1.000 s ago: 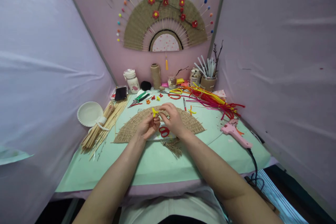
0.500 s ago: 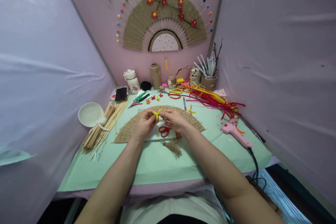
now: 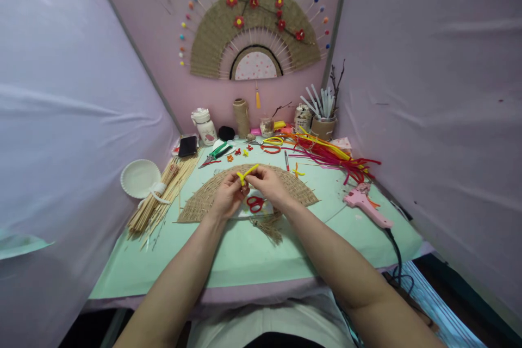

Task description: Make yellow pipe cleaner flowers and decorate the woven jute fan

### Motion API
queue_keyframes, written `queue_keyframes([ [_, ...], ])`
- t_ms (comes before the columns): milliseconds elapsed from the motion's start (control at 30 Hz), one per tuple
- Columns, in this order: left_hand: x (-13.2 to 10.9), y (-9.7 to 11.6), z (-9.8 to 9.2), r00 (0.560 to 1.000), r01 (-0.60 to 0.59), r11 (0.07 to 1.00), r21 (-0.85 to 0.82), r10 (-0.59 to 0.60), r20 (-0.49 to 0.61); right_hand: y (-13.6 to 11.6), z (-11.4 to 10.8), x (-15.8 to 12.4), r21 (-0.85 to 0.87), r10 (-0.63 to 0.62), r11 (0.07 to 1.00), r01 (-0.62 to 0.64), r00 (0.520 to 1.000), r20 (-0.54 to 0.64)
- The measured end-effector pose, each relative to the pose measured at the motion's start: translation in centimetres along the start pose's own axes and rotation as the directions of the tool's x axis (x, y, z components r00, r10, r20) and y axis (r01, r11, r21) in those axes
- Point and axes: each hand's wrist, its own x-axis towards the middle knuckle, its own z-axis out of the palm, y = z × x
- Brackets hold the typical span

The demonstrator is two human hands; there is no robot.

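Since the earlier frame, one end of the yellow pipe cleaner [image 3: 243, 176] has swung up and now juts to the upper right, past the fingertips. Far left, a white dish [image 3: 141, 178] sits beside a bundle of thin sticks [image 3: 153, 201] on the counter [image 3: 220, 272]. Next, the left hand [image 3: 229, 194] pinches the yellow piece where its bends meet, holding it over the woven fan [image 3: 204, 200]. The right hand [image 3: 268, 185] pinches the free length close beside that spot. If the left pinch slackens while the right one pulls, the bends could spring open; too hard a twist might skew them. Below the hands, red scissors [image 3: 255, 205] lie at the fan's middle, where a dropping wrist could knock them. Farther right rests a pink glue gun [image 3: 367, 206]; its black cord [image 3: 394, 253] hangs over the counter's edge, so a snagged elbow could drag it off.
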Motion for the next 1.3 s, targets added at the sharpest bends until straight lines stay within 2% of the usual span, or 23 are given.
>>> queue_keyframes([
  [67,0.1,0.0,0.1,0.999,0.041,0.997,-0.067,-0.041,-0.003,-0.2,-0.3,-0.2,-0.188,-0.186,0.965,0.182,0.983,0.0],
  [167,0.1,0.5,0.3,0.982,0.174,0.971,-0.162,-0.182,-0.039,-0.6,-0.8,-0.4,-0.467,-0.431,0.769,0.436,0.894,0.125],
  [233,0.1,0.9,0.4,0.951,0.276,0.938,-0.208,-0.298,-0.083,-0.7,-1.1,-0.5,-0.542,-0.495,0.652,0.53,0.839,0.226],
  [300,0.1,1.2,0.3,0.932,0.324,0.922,-0.212,-0.35,-0.097,-0.6,-1.1,-0.5,-0.546,-0.507,0.635,0.547,0.828,0.241],
  [333,0.1,1.3,0.2,0.937,0.317,0.929,-0.19,-0.338,-0.086,-0.4,-1.1,-0.4,-0.53,-0.494,0.666,0.525,0.843,0.212],
  [400,0.1,1.3,-0.1,0.97,0.233,0.967,-0.102,-0.239,-0.053,-0.1,-1.0,-0.1,-0.444,-0.405,0.8,0.404,0.909,0.098],
  [467,0.2,1.2,-0.4,0.997,0.072,0.997,0.034,-0.071,-0.032,0.2,-0.8,0.1,-0.276,-0.18,0.946,0.168,0.984,-0.018],
  [500,0.3,1.2,-0.6,0.999,-0.017,0.994,0.108,0.02,-0.025,0.1,-0.8,0.2,-0.176,-0.033,0.984,0.025,0.998,-0.044],
  [567,0.3,1.1,-0.8,0.985,-0.165,0.957,0.237,0.17,0.0,-0.2,-0.8,0.2,-0.008,0.206,0.979,-0.206,0.979,-0.015],
  [600,0.3,1.1,-0.9,0.977,-0.21,0.933,0.292,0.213,0.019,-0.4,-0.9,0.2,0.043,0.271,0.961,-0.271,0.962,0.022],
  [667,0.3,1.0,-1.1,0.968,-0.247,0.89,0.384,0.246,0.054,-1.0,-1.0,0.0,0.086,0.298,0.948,-0.305,0.951,0.085],
  [767,0.2,0.7,-1.1,0.973,-0.228,0.856,0.463,0.22,0.072,-1.5,-1.0,-0.3,0.061,0.249,0.965,-0.256,0.963,0.104],
  [1033,0.0,0.4,0.0,0.986,-0.159,0.942,0.297,0.168,-0.003,-0.5,-1.0,-0.1,-0.007,0.171,0.985,-0.171,0.984,0.051],
  [1100,-0.1,0.5,0.3,0.99,-0.132,0.959,0.25,0.139,-0.008,-0.4,-0.9,-0.1,-0.074,0.109,0.992,-0.107,0.994,0.022],
  [1167,-0.2,0.6,0.3,0.996,-0.082,0.979,0.187,0.085,-0.009,-0.4,-0.9,-0.2,-0.243,-0.07,0.968,0.067,0.998,-0.004],
  [1233,-0.1,0.7,0.0,1.0,0.014,0.996,0.089,-0.014,-0.006,-0.4,-0.9,-0.3,-0.474,-0.327,0.824,0.309,0.944,0.047],
  [1300,0.2,0.7,-0.5,0.989,0.148,0.989,-0.028,-0.148,0.011,-0.3,-1.1,-0.3,-0.64,-0.498,0.598,0.482,0.849,0.175],
])
